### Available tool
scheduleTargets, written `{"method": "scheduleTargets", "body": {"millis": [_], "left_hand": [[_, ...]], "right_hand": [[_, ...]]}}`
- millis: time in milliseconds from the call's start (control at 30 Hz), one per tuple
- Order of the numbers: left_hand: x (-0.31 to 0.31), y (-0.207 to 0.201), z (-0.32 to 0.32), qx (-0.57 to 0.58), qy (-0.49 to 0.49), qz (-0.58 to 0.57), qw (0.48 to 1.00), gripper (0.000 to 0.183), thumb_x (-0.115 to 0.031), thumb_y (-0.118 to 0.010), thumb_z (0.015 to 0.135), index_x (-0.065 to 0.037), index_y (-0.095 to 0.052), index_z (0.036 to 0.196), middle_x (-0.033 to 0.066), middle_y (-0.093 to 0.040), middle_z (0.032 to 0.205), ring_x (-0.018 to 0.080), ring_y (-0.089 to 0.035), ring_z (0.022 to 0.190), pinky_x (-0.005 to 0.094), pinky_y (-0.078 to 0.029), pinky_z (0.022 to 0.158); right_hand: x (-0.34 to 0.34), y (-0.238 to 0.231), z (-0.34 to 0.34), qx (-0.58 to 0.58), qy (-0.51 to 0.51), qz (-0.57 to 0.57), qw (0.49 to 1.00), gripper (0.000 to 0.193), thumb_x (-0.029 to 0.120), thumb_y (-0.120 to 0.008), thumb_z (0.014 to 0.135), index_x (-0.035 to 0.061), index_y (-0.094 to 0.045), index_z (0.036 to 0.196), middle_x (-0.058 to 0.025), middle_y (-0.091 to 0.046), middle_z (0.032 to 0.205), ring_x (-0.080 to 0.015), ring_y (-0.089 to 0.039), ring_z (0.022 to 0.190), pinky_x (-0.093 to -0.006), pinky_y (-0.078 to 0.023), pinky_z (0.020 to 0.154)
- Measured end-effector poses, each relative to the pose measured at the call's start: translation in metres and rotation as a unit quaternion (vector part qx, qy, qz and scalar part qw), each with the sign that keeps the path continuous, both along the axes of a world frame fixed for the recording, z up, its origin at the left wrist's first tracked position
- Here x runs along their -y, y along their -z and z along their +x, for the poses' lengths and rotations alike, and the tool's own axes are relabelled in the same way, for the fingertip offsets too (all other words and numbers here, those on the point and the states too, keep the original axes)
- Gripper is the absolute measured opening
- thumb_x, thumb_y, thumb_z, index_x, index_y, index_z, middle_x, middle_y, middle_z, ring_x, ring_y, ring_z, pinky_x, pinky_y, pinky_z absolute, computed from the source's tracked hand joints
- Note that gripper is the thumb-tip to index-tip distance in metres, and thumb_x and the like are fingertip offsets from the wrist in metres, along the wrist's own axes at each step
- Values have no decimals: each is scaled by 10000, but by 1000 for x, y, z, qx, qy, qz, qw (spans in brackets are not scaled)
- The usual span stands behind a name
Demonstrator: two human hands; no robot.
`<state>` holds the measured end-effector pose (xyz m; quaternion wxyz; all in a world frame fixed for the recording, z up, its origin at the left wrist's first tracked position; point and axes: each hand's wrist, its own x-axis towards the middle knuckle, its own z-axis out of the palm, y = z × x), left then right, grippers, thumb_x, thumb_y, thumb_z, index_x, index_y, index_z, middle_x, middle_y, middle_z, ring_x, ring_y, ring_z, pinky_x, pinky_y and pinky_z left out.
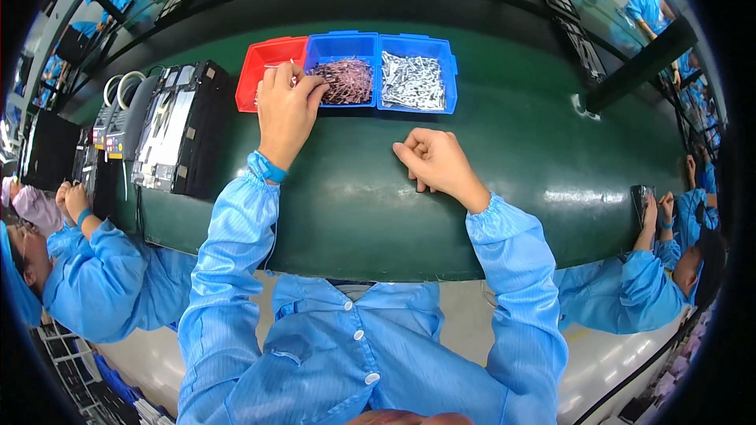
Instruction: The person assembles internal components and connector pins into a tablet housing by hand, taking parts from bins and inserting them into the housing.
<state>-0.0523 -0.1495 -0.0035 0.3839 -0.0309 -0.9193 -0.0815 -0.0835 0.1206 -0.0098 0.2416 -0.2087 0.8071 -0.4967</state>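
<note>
Over the red bin (250,71) is my left hand (285,114), with a blue band at its wrist. Its thumb and fingers are closed together by the wall shared with the middle blue bin (339,41). What they pinch is too small to make out. Small brownish-pink strip-like parts (345,81) fill the middle bin. In the right blue bin (450,71) lies a heap of silvery-white strip-like parts (413,81). A few pale strips show in the red bin, mostly hidden by my hand. My right hand (437,161) is loosely curled above the green table, with nothing seen in it.
At left stands a stack of black, silver-faced panels (167,130), beside grey devices with coiled white tubes (126,114). A dark post (638,71) rises from the green tabletop (354,228) at right. People in blue smocks work on both sides.
</note>
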Motion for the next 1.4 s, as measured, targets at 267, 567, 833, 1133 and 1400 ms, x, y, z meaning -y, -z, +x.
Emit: {"method": "scheduleTargets", "body": {"millis": [267, 567, 833, 1133, 1400], "left_hand": [[1, 2, 2, -52, -14, 96, 994, 158, -77, -786, 805, -53, -749, 957, 107, -606, 975, 289, -576, 943, 404, -470, 820], [6, 10, 21, -42, 18, 310, 950, 91, -90, -752, 908, -43, -743, 985, 51, -636, 920, 152, -600, 866, 286, -485, 726], [-50, 13, 75, 115, 263, 596, 750, 80, 12, -699, 927, 2, -723, 1003, 26, -581, 1039, 86, -548, 906, 209, -446, 765], [-62, 17, 83, 124, 267, 523, 800, 158, 61, -728, 878, -6, -766, 1015, 44, -587, 1005, 119, -567, 909, 234, -465, 758], [-69, 15, 86, 121, 249, 469, 839, 160, 56, -743, 862, -13, -773, 1003, 39, -591, 986, 116, -568, 900, 231, -459, 742]], "right_hand": [[-1, -3, 2, -4, -6, -5, 1000, 309, 240, -646, 979, 5, -633, 780, -50, -612, 540, -112, -597, 414, -268, -406, 376], [-1, -5, 4, -10, -6, -6, 1000, 282, 222, -669, 965, -6, -652, 800, -53, -618, 544, -109, -604, 450, -264, -428, 422], [19, -10, 40, -223, 20, -236, 945, 258, 83, -782, 865, 1, -697, 1095, -89, -657, 1099, -89, -640, 648, -232, -444, 507], [23, 0, 49, -256, 9, -262, 930, 108, 6, -755, 857, 16, -723, 961, -69, -693, 862, -99, -634, 601, -250, -471, 485], [21, 2, 50, -277, 14, -247, 928, 89, 8, -754, 831, 24, -685, 885, -58, -667, 808, -106, -625, 564, -255, -472, 474]]}}
